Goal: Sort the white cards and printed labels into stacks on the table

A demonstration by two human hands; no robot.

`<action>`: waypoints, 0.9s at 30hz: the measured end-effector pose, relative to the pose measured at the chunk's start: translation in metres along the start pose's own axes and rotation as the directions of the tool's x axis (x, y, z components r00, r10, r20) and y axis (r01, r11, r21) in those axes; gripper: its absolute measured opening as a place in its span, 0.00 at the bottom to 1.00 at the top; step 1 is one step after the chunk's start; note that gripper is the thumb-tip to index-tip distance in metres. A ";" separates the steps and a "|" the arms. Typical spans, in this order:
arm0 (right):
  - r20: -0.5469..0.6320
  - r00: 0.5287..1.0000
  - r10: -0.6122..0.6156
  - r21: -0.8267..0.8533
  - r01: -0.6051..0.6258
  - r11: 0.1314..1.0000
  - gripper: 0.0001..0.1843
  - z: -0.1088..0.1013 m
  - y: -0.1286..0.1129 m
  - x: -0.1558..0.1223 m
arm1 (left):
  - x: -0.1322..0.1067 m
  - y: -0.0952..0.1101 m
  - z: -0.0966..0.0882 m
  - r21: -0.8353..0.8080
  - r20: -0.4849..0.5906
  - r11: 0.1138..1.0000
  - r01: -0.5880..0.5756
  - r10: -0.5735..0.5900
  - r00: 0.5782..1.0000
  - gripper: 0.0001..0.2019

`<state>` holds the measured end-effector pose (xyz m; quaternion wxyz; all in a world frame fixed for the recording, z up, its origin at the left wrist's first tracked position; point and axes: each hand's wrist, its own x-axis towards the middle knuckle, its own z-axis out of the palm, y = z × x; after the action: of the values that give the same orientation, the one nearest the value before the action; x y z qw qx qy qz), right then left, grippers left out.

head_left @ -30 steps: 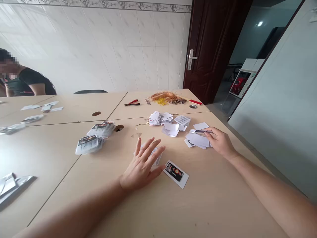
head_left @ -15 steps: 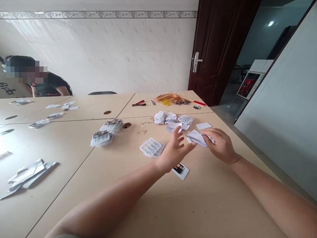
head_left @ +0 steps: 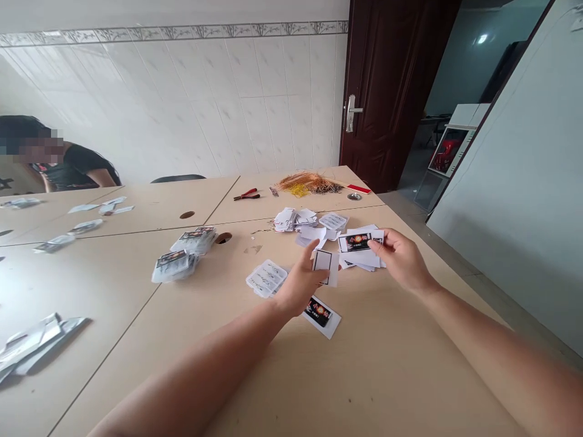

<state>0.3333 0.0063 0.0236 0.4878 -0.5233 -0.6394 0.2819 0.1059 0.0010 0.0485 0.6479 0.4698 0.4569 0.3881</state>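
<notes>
Between thumb and fingers, my left hand (head_left: 300, 282) grips a white card with a black-outlined frame (head_left: 323, 262). My right hand (head_left: 403, 258) pinches a white card with a black printed label (head_left: 357, 241) by its right end. Under that card lie loose white cards (head_left: 364, 262), partly hidden. Below my left wrist rests another printed card (head_left: 322, 315), its left end covered by the hand. Clear compartment boxes with small parts (head_left: 266, 278) sit just left of my left hand. Beyond the hands are stacks of white cards (head_left: 285, 220) and another clear box (head_left: 334, 221).
Bagged boxes with dark labels (head_left: 175, 266) stand left of centre beside a cable hole (head_left: 223, 238). Red-handled pliers (head_left: 246, 194) and a bundle of copper-coloured wire (head_left: 310, 181) lie at the back. Silvery packets (head_left: 43, 346) lie left. A person (head_left: 77, 161) sits at the far left.
My left hand, open before, has closed on a framed card. My right hand has raised a card so its printed face shows. The view has shifted slightly to the right.
</notes>
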 end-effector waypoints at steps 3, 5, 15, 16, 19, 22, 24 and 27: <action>0.072 0.993 0.098 0.142 -0.108 0.984 0.20 -0.005 -0.003 0.004 | 0.000 0.001 -0.003 -0.056 0.044 0.998 0.035 -0.032 0.999 0.28; 0.150 0.980 0.134 0.191 -0.161 0.968 0.20 -0.006 -0.011 0.002 | 0.000 0.001 -0.003 -0.087 0.079 0.995 0.056 -0.049 0.996 0.18; 0.547 0.817 0.182 0.095 -0.277 0.956 0.17 -0.009 -0.043 -0.010 | -0.004 -0.006 0.001 0.018 0.137 0.999 0.030 -0.032 0.990 0.09; 0.578 0.794 0.187 0.078 -0.282 0.956 0.17 -0.009 -0.043 -0.010 | -0.004 -0.004 -0.001 0.058 0.128 0.998 0.001 -0.009 0.992 0.09; 0.659 0.728 0.189 0.055 -0.297 0.953 0.18 -0.008 -0.038 -0.008 | 0.000 0.009 -0.010 0.218 0.069 0.971 -0.102 0.089 0.994 0.07; 0.707 0.682 0.189 0.044 -0.309 0.950 0.17 -0.004 -0.025 -0.006 | 0.013 0.031 -0.023 0.441 -0.016 0.882 -0.166 0.192 0.981 0.06; 0.728 0.656 0.196 0.033 -0.320 0.947 0.14 -0.001 -0.014 -0.003 | 0.030 0.047 -0.030 0.583 -0.045 0.795 -0.165 0.234 0.971 0.10; 0.748 0.630 0.208 0.022 -0.336 0.941 0.14 0.000 -0.002 0.001 | 0.063 0.065 -0.036 0.749 -0.034 0.651 -0.126 0.228 0.973 0.17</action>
<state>0.3320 0.0065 0.0259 0.1806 -0.4148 -0.6696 0.5890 0.0848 0.0858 0.0919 0.3297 0.7094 0.5665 0.2590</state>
